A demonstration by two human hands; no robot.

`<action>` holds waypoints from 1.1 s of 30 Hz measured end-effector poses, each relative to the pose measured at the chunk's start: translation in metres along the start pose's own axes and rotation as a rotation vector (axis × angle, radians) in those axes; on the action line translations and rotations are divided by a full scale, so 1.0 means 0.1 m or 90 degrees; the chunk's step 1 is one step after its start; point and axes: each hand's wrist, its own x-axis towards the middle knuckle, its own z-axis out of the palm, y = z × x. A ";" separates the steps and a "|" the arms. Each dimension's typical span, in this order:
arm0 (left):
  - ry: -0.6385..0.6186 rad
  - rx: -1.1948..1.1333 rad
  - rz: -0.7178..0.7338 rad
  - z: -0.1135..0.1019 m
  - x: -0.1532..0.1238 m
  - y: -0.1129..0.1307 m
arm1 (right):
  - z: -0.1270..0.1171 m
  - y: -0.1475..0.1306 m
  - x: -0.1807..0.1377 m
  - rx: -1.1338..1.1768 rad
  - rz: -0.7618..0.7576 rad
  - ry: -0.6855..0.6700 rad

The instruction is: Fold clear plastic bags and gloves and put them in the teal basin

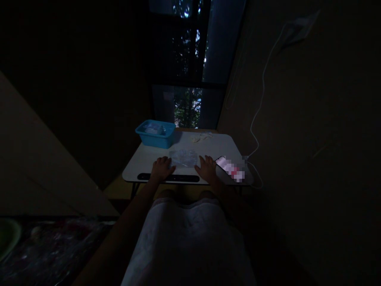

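A clear plastic bag (pixel 183 157) lies flat on the small white table (pixel 149 159), between my two hands. My left hand (pixel 162 168) rests at the bag's left side, fingers stretched out over the tabletop. At the right side of the bag, my right hand (pixel 206 168) is laid down with its fingers spread. Both thumbs point inward near the bag's lower corners; in this dim light I cannot tell whether they touch it. A lit phone (pixel 229 168) lies just right of my right hand.
A blue plastic basket (pixel 157 139) holding clear packets stands at the table's back left. Something pale and crumpled (pixel 201 137) lies at the back. A white cable (pixel 263 87) runs from the wall to the phone. A dark slot (pixel 181 178) lines the front edge.
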 end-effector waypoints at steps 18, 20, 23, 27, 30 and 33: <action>0.002 -0.017 -0.003 -0.03 -0.02 0.02 | -0.12 0.02 -0.02 0.021 -0.180 -0.018; 0.003 -0.013 -0.003 -0.03 -0.02 0.02 | -0.13 0.02 -0.01 0.021 -0.219 -0.036; 0.001 -0.007 -0.001 -0.04 -0.02 0.02 | -0.13 0.02 -0.01 0.023 -0.215 -0.043; -0.008 -0.005 0.000 -0.05 -0.02 0.02 | -0.12 0.02 0.00 0.027 -0.210 -0.044; -0.013 -0.017 -0.004 -0.05 -0.02 0.01 | -0.12 0.02 0.00 0.026 -0.209 -0.039; -0.008 -0.037 -0.001 -0.04 -0.02 -0.02 | -0.13 0.03 0.00 0.026 -0.210 -0.039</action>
